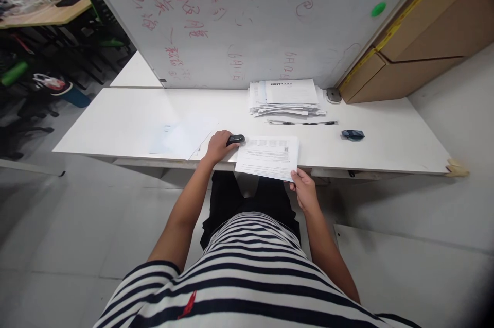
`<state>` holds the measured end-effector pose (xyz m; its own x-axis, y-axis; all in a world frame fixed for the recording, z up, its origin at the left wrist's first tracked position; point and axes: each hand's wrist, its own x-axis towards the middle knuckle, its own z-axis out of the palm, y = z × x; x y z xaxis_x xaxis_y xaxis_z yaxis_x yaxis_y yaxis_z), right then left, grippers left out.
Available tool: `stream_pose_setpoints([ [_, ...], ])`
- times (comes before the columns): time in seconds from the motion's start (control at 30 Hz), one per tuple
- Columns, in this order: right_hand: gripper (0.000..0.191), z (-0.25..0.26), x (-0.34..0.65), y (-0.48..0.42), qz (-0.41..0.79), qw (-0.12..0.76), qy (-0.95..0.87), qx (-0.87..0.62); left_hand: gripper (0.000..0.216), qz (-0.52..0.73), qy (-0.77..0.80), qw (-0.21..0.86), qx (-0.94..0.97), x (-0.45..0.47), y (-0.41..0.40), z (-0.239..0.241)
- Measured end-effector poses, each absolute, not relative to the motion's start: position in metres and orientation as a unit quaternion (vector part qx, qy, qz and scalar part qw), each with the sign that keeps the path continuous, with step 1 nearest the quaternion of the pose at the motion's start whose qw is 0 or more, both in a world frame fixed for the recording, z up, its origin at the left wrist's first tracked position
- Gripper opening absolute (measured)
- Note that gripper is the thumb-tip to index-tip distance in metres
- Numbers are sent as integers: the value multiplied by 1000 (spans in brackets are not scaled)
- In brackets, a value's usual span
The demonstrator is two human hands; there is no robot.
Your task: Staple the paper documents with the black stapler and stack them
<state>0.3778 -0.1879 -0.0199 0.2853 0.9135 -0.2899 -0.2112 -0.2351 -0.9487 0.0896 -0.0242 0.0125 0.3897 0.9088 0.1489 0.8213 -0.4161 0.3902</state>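
Observed printed white rectangular paper in front of thick white paper stack, pinched closed by bare right hand at corner farthest from stack. Saw bare left hand curled round small black oblong object. Judge paper light, limp, creasable; support 2 opposite edges.

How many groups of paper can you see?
3: thick stack by the whiteboard, loose sheets left of the left hand, printed paper in the right hand. Others may be hidden.

Tabletop: smooth, faint gloss. Printed sheet: matt paper. Stapler-like tool: plastic-looking, slight sheen. Whiteboard, 12 o'clock of view: glossy. Boxes, 2 o'clock: matt cardboard. Shirt, 6 o'clock: matt cloth.
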Motion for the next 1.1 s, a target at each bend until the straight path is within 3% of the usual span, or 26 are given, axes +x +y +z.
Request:
stream_pose_setpoints([
  [0.37, 44, -12, 371, -181, 530, 516, -304, -600, 41, 87, 494, 119, 857, 87, -23, 28],
  [0.57, 42, -21, 371, -186, 544, 511, -298, -595, 58, 72, 523, 205, 825, 94, -10, 61],
  [0.67, 39, -27, 371, -187, 542, 508, -297, -599, 66, 96, 566, 186, 797, 109, 6, 68],
  [0.9, 34, -32, 372, -185, 532, 503, -303, -610, 87, -29, 583, 177, 793, 145, 24, 36],
  [1.1, 32, -43, 372, -182, 516, 508, -293, -625, 97, -12, 580, 100, 808, 151, 18, 24],
])
